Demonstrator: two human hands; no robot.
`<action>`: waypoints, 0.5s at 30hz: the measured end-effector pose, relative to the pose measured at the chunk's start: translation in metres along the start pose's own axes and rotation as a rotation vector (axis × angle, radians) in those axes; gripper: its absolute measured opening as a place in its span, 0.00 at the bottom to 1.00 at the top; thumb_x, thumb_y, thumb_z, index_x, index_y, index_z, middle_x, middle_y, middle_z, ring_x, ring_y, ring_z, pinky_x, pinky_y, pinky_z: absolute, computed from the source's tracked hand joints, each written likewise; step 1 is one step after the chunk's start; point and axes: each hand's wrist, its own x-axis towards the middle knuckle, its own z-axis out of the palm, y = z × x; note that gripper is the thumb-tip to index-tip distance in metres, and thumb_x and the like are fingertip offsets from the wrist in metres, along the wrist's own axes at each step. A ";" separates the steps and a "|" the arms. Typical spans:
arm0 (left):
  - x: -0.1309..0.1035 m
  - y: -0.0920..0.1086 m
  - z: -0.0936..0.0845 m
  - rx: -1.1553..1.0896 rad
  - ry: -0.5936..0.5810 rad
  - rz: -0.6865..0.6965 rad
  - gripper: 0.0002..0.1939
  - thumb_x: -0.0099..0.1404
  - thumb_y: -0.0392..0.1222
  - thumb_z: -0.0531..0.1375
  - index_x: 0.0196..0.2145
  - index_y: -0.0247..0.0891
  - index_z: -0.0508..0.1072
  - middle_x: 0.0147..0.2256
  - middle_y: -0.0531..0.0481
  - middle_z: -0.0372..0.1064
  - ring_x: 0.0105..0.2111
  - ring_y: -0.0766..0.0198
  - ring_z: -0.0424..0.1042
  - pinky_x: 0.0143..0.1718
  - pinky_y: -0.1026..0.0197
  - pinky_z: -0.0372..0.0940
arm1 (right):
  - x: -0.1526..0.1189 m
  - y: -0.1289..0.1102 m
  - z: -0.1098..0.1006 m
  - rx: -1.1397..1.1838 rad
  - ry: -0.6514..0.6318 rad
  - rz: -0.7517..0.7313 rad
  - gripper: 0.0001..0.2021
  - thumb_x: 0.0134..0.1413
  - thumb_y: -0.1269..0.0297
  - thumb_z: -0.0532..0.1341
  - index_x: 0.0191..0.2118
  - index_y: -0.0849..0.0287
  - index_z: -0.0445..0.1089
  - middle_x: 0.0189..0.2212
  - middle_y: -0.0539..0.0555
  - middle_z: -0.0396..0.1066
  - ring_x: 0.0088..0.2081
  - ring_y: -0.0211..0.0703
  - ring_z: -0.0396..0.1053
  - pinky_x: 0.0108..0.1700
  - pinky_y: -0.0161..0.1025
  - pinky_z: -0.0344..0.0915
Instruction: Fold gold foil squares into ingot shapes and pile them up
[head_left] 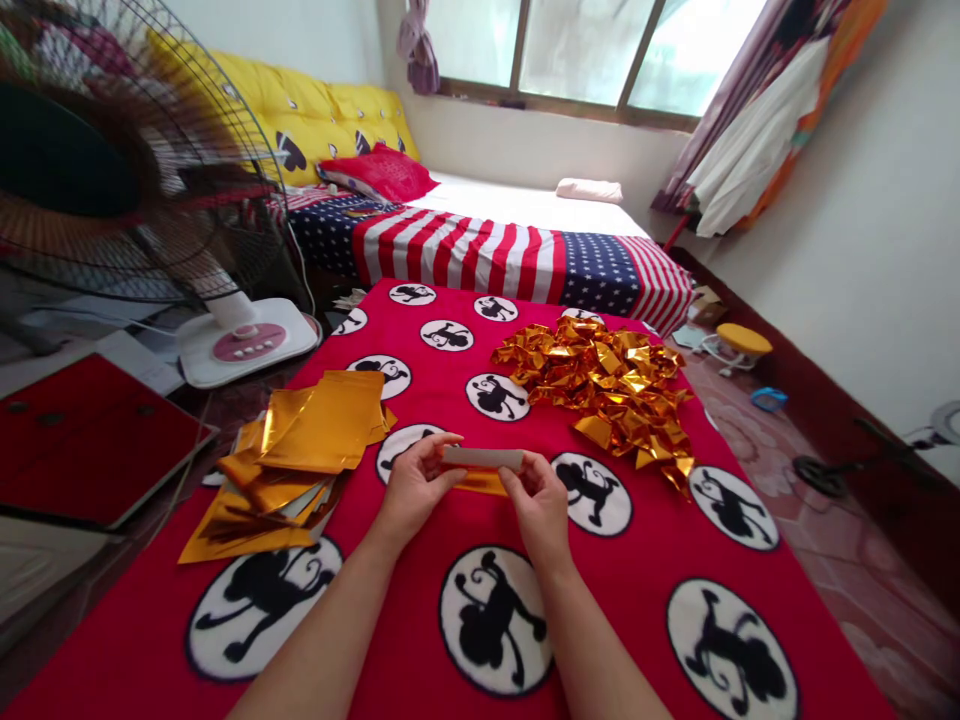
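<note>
Between my two hands is one sheet of gold foil paper (482,482), partly folded so that a strip of its pale back shows along the top. My left hand (421,482) pinches the sheet's left end between thumb and fingers. At the right end, my right hand (538,495) grips it the same way. To the left lies a loose stack of flat gold foil sheets (322,425), some with pale undersides showing. Beyond my right hand spreads a heap of folded gold foil pieces (600,370).
A red cloth with monkey prints (600,620) covers the surface under my hands. On the left stands a fan (247,340) with blurred blades. Behind are a bed with a striped, starred cover (465,250) and a red pillow (382,175). A yellow stool (742,340) stands at right.
</note>
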 end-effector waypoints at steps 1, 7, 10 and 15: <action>-0.001 0.001 0.002 -0.019 0.009 -0.006 0.27 0.50 0.44 0.68 0.47 0.37 0.70 0.42 0.45 0.75 0.41 0.56 0.76 0.43 0.57 0.71 | 0.000 -0.001 0.001 0.050 -0.008 0.008 0.12 0.52 0.58 0.63 0.41 0.56 0.68 0.34 0.53 0.75 0.35 0.45 0.73 0.39 0.41 0.71; -0.004 0.010 0.009 -0.030 -0.030 -0.239 0.25 0.50 0.55 0.68 0.39 0.32 0.77 0.33 0.45 0.78 0.27 0.60 0.77 0.25 0.64 0.69 | -0.001 -0.004 0.002 0.153 0.044 0.017 0.14 0.49 0.58 0.65 0.40 0.57 0.67 0.34 0.54 0.76 0.35 0.45 0.74 0.39 0.42 0.72; -0.005 0.012 0.010 -0.022 0.011 -0.295 0.23 0.51 0.56 0.67 0.35 0.33 0.79 0.29 0.47 0.78 0.20 0.63 0.74 0.19 0.66 0.65 | 0.000 -0.004 0.000 0.175 0.034 0.019 0.14 0.49 0.58 0.66 0.41 0.57 0.67 0.33 0.53 0.75 0.34 0.44 0.74 0.38 0.41 0.72; -0.005 0.011 0.010 -0.077 0.075 -0.313 0.23 0.50 0.55 0.68 0.37 0.32 0.78 0.31 0.46 0.78 0.22 0.62 0.75 0.21 0.65 0.68 | 0.000 -0.003 -0.002 0.128 -0.023 0.068 0.12 0.48 0.58 0.67 0.35 0.57 0.69 0.28 0.51 0.73 0.28 0.40 0.70 0.30 0.36 0.69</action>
